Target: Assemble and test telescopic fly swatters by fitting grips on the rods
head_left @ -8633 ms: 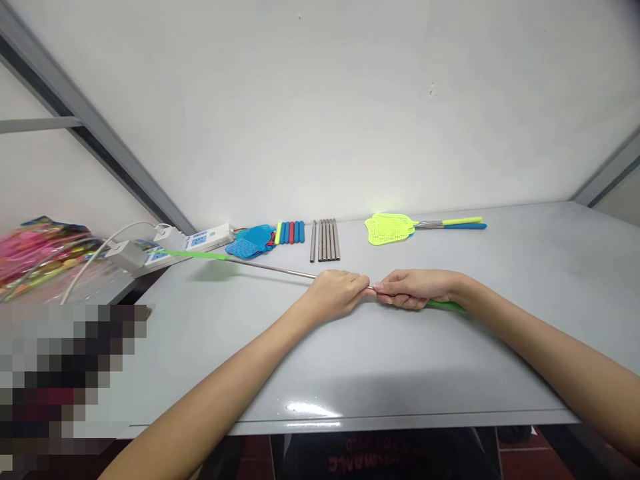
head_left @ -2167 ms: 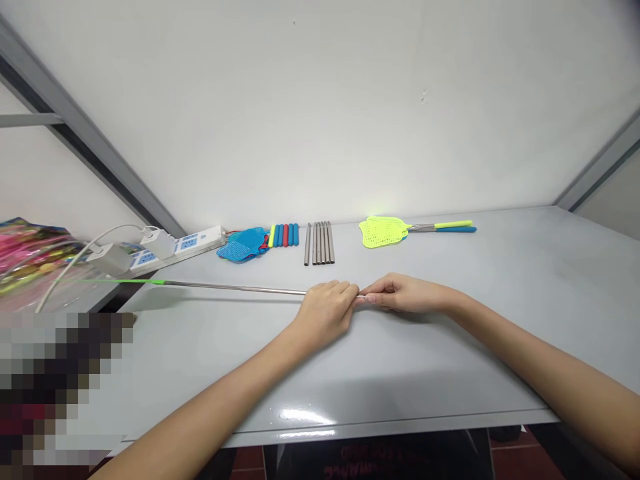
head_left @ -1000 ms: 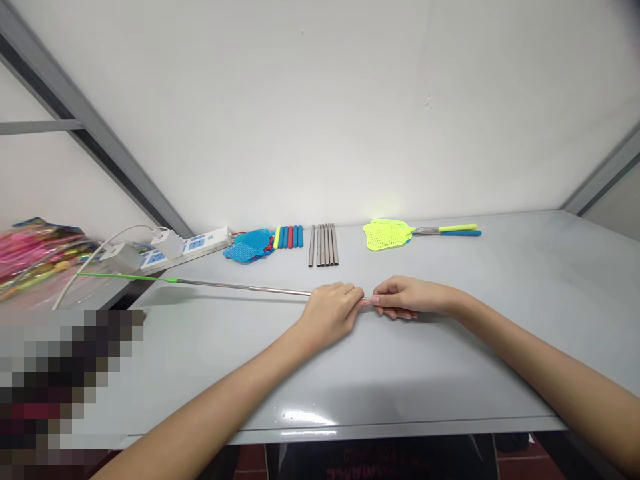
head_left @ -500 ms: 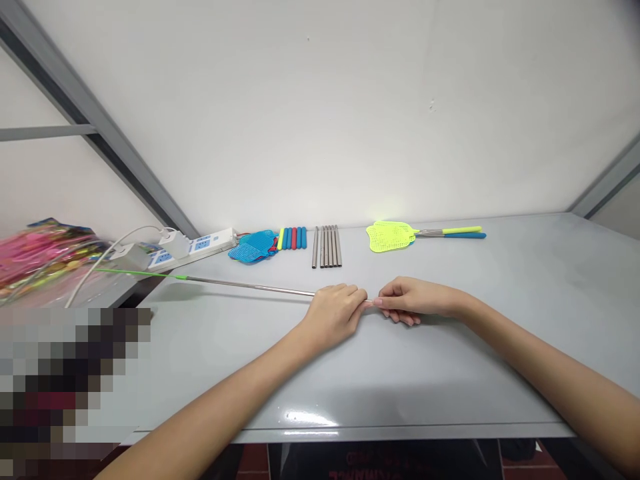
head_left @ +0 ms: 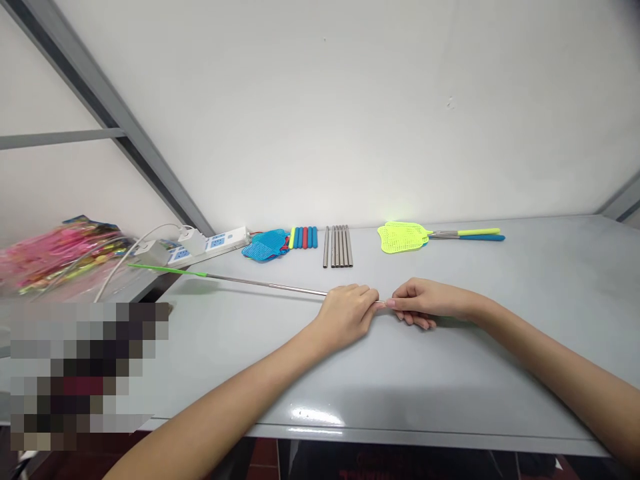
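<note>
A thin telescopic steel rod (head_left: 265, 285) lies almost level above the grey table, with a flat green plastic tip (head_left: 165, 270) at its far left end. My left hand (head_left: 347, 315) is closed around the rod's near part and hides a short stretch of it. My right hand (head_left: 420, 303) comes in from the right, its fingertips pinching the rod's thin right end (head_left: 381, 303) just beyond my left fingers. The two hands nearly touch.
Along the wall lie blue fly swatters (head_left: 265, 248), coloured foam grips (head_left: 303, 237), several steel tubes (head_left: 339, 246) and a yellow swatter (head_left: 403, 237) with handles. A white power strip (head_left: 215, 240) with plugs and a pink package (head_left: 65, 257) sit at left. A blurred patch covers the lower left.
The green tip has come closer to my left hand, leaving less rod showing on that side. The whole scene has shifted right in view. Both hands stay on the rod.
</note>
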Motion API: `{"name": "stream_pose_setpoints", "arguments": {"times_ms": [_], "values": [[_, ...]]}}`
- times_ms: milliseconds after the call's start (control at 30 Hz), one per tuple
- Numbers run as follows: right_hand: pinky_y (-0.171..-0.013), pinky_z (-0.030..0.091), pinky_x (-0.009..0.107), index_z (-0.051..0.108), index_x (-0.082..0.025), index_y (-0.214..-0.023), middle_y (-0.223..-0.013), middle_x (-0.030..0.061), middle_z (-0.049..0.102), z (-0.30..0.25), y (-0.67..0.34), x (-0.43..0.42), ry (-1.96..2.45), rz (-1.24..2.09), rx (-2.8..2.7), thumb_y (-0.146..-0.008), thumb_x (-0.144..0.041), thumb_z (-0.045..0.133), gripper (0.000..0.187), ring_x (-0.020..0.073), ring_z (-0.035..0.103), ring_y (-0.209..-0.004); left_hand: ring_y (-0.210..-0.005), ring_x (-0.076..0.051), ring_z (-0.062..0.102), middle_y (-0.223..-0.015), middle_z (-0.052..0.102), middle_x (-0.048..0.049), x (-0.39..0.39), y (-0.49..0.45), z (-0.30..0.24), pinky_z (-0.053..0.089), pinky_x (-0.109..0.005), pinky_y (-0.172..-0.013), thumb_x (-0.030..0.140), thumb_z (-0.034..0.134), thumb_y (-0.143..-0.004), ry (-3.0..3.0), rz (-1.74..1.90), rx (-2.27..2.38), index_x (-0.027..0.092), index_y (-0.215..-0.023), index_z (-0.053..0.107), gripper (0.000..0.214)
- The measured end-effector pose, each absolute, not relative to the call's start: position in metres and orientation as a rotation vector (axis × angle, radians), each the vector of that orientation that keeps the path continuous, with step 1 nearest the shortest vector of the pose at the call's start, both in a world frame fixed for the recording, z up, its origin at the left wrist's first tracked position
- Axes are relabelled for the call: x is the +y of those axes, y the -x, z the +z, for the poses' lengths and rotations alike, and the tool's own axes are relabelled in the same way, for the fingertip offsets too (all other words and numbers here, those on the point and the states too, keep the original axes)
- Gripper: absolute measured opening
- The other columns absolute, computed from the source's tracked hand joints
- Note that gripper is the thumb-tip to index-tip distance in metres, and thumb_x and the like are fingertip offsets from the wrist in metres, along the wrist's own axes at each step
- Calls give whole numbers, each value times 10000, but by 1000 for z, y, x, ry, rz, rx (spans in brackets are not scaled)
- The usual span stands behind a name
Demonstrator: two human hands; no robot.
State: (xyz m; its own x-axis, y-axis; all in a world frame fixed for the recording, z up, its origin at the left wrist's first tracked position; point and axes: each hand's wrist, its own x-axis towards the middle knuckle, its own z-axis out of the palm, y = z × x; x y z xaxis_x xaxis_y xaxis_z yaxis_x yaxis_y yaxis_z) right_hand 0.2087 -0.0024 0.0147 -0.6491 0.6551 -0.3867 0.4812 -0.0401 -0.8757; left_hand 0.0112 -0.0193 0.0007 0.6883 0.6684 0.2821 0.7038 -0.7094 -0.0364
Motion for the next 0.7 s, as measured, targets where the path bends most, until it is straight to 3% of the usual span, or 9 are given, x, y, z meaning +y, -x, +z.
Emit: {"name": "stream_pose_setpoints", "arguments": {"times_ms": [700], "values": [[-370, 335, 163, 513, -132, -664, -565, -14, 493, 17, -208, -4, 1254, 1718, -2112, -789, -535, 467, 425, 46, 433, -403, -651, -129, 543, -720, 592, 12, -18, -12, 1, 335, -252, -555, 329, 290, -906, 2782, -351, -1145, 182, -752, 497, 297]]}}
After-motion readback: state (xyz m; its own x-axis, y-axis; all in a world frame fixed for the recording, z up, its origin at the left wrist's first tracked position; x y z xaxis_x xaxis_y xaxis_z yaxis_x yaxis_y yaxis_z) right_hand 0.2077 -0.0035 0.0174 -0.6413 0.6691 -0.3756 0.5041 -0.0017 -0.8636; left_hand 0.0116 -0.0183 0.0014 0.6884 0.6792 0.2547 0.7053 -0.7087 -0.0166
